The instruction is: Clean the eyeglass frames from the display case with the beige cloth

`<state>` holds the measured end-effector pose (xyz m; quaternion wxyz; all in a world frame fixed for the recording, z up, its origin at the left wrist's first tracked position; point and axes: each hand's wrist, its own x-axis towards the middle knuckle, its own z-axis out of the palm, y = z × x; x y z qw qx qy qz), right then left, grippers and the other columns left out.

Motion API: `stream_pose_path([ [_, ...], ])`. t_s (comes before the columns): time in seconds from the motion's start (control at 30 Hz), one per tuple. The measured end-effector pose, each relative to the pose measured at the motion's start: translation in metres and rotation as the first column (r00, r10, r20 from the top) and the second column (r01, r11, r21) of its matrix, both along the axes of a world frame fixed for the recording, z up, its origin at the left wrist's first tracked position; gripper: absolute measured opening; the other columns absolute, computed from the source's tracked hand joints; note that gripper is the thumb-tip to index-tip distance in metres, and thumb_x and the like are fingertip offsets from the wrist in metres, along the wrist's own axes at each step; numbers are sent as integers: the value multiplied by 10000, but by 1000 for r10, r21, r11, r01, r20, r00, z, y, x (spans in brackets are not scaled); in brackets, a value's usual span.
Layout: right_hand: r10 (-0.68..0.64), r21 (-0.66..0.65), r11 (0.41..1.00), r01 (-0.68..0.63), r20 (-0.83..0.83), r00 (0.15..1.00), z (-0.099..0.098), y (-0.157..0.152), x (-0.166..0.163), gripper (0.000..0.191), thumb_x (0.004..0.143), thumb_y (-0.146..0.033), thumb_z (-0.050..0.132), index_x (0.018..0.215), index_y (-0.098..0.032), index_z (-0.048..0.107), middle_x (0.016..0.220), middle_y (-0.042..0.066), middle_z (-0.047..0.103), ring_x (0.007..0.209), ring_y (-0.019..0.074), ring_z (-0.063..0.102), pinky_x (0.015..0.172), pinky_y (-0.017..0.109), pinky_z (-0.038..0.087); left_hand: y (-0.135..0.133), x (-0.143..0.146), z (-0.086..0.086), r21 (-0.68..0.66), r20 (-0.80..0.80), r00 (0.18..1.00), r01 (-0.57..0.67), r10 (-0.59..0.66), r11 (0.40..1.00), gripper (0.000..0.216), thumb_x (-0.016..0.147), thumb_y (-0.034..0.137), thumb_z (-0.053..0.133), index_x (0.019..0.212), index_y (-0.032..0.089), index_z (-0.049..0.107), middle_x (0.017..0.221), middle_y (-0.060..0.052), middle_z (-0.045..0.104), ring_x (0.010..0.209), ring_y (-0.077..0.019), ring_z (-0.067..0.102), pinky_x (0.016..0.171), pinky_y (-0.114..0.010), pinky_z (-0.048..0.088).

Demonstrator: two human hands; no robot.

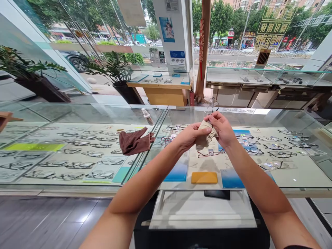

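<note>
Above the glass display counter, my left hand (191,135) is closed on a crumpled beige cloth (205,138), with its thumb pressed on top. My right hand (225,130) meets it at the cloth's right side, fingers pinched at the top edge. From between the fingertips a thin dark frame part of a pair of eyeglasses (213,104) sticks up; its lenses are hidden by the cloth and fingers. A brown cloth (135,141) lies crumpled on the counter top to the left. Behind it stands a small white spray bottle (147,117).
Rows of eyeglasses (94,154) fill the glass counter (145,162) on both sides. A yellow rectangular object (204,177) lies near the front edge, and a black flat object (217,194) lies below it over a white drawer (202,211). Potted plants (114,69) and more showcases stand beyond.
</note>
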<state>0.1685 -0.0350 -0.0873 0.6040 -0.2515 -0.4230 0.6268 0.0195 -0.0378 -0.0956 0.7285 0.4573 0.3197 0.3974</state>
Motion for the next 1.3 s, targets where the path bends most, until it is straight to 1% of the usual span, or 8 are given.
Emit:
stream_pose_path([
  [0.13,3,87,996,-1,-24,1000,21,1,2,428,602,-441,990,728,-219,647,782,-49,716,691,77,597,647,211,507,1,0,25,116,-77,997,32,-24,993,541,583,511,987,833,103,733,733,-33,696,601,-117,619,584,-261,524],
  [0.33,31,311,950,-39,29,999,72,8,8,364,704,-459,939,750,-235,656,820,-53,700,729,83,616,695,228,545,13,-3,84,374,-58,986,165,-154,913,406,588,299,1004,837,104,750,762,-19,712,699,-117,656,703,-254,517],
  [0.47,-29,434,900,37,-26,999,95,6,5,341,742,-446,911,777,-264,625,853,-52,691,860,122,665,839,283,584,3,5,107,497,-13,997,78,-82,864,423,597,315,997,878,122,746,795,-7,706,708,-113,638,703,-255,510],
  [0.57,-42,460,885,68,-65,997,99,1,3,325,753,-437,901,798,-275,623,864,-57,699,914,132,685,917,306,584,-8,10,108,568,7,999,-42,45,822,406,636,387,972,861,140,742,760,10,677,675,-102,599,650,-234,480],
  [0.67,-41,460,886,63,-57,998,96,-2,3,298,771,-424,887,786,-273,631,854,-59,704,935,132,693,971,313,572,-13,10,105,611,-59,990,-66,129,789,381,682,423,942,837,138,743,713,10,655,645,-99,572,606,-223,453],
  [0.87,-37,420,907,30,9,999,93,-3,6,352,722,-454,916,760,-263,622,853,-44,705,982,154,694,1020,336,550,-7,-2,104,532,-132,991,94,-27,841,421,690,462,942,849,118,759,762,-35,723,660,-120,624,630,-235,494],
  [1.07,-37,387,922,21,35,999,91,2,10,389,715,-480,914,761,-269,590,861,-31,690,952,171,686,927,353,571,2,-5,101,565,-89,983,184,-162,804,420,811,532,846,891,126,774,842,-63,741,752,-136,657,728,-245,524],
  [1.3,-11,365,931,13,-7,1000,90,4,6,401,680,-454,940,747,-268,591,856,-33,691,939,160,675,904,323,573,-2,4,99,582,-57,998,64,-38,810,404,732,480,913,872,130,767,801,-43,727,698,-129,631,665,-239,509],
])
